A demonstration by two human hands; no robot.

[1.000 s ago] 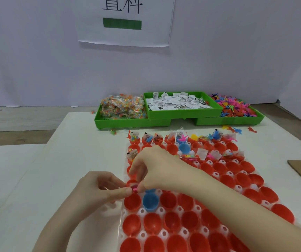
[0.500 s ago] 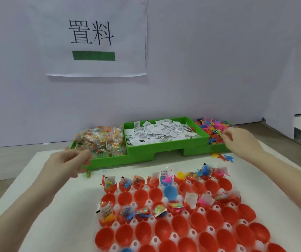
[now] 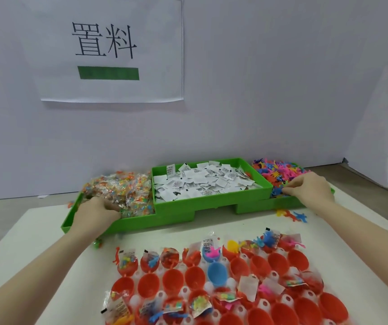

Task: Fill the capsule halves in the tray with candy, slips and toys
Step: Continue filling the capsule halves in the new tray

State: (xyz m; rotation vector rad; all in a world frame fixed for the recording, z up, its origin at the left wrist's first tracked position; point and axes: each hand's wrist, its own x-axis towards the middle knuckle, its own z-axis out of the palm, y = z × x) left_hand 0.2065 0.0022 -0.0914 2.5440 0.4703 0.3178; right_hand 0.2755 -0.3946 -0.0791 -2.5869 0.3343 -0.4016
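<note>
A white tray (image 3: 274, 275) in front of me holds several red capsule halves (image 3: 148, 285) and one blue half (image 3: 216, 274). Some halves hold candy packets, paper slips and small toys; others hold nothing. At the back left, my left hand (image 3: 94, 213) reaches into the green candy bin (image 3: 136, 222), its fingers curled into the candy packets (image 3: 122, 191). At the back right, my right hand (image 3: 311, 190) is over the pile of colourful toys (image 3: 275, 171), and its fingertips pinch at toys at the pile's near edge.
A raised green bin (image 3: 211, 201) full of white slips (image 3: 200, 181) stands between the two hands. Loose toys (image 3: 291, 215) lie on the white table in front of the toy bin. A paper sign (image 3: 111, 48) hangs on the wall behind.
Both hands left the capsule tray and moved apart to the far bins, the left into the candy, the right onto the toys. My view lifted towards the bins.
</note>
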